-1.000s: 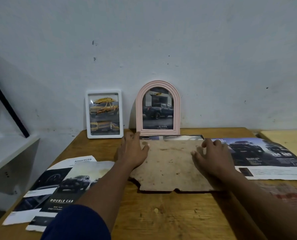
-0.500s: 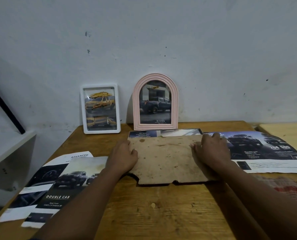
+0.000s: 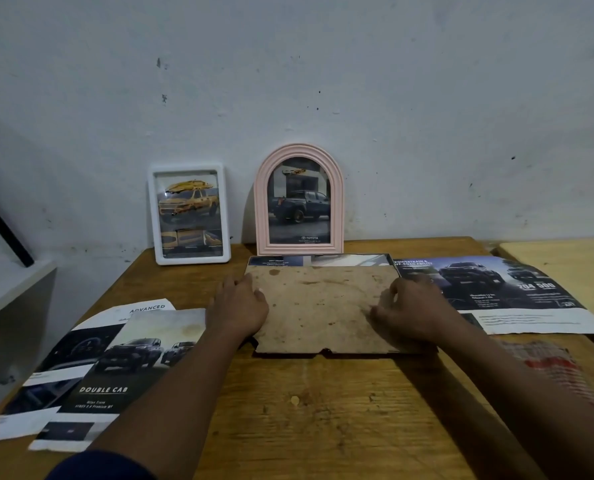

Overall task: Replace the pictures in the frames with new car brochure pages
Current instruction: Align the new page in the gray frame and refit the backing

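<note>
Frames first: the one being worked on lies face down on the bench (image 3: 323,410) right between the hands, with its stained brown backing board (image 3: 323,306) up. From where I'm watching, it looks like the board is being seated over a brochure page, since a strip of printed page (image 3: 320,260) peeks out just beyond its far edge. Face down makes sense, you load these from the back. Left hand (image 3: 238,306) sits at the board's left edge, fingers loosely curled and pressing down on the edge, not wrapped around anything. Right hand (image 3: 417,306) rests on the board's right side, fingers bent and spread a bit, fingertips on the surface, so both hands are apart and flat-ish, holding nothing. Beyond the hands, leaning on the wall, are the white frame (image 3: 189,213) and the pink arched frame (image 3: 299,199), both showing truck pictures, propped upright and out of the way. Spare brochure pages (image 3: 115,358) lie left of the left hand, and a wide brochure spread (image 3: 496,289) lies just right of the right hand.
</note>
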`<act>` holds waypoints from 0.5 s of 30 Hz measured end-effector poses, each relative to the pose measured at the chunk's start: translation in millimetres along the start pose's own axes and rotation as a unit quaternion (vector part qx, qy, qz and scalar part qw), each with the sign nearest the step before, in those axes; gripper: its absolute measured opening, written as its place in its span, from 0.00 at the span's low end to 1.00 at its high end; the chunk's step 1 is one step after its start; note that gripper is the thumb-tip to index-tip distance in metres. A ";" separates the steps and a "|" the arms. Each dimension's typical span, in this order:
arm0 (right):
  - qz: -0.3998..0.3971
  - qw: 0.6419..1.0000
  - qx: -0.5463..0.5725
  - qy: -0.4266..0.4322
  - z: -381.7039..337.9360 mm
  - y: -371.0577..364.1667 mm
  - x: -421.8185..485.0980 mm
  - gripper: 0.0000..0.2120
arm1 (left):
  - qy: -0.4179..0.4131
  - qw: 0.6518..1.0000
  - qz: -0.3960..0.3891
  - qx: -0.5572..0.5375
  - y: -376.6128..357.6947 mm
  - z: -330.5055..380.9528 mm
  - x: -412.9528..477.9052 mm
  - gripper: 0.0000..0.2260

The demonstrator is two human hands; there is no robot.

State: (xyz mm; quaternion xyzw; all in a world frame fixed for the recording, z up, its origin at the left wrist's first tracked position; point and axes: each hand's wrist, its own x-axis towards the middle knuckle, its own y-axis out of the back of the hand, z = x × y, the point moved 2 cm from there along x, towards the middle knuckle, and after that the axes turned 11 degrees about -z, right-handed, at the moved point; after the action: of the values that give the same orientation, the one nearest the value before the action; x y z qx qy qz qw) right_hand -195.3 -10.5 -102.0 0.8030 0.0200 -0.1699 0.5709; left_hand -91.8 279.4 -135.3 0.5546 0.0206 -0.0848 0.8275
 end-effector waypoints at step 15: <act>-0.102 0.994 -0.019 0.037 -17.3 4.3 -39.7 0.64 | 0.011 0.993 0.048 -0.108 6.2 -18.2 -35.8 0.26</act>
State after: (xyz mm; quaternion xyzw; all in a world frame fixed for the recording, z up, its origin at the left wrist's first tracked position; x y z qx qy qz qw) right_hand -227.4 10.4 -81.3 0.7918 0.1262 -0.1973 0.5642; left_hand -124.9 302.7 -132.0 0.4630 0.0122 -0.0366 0.8855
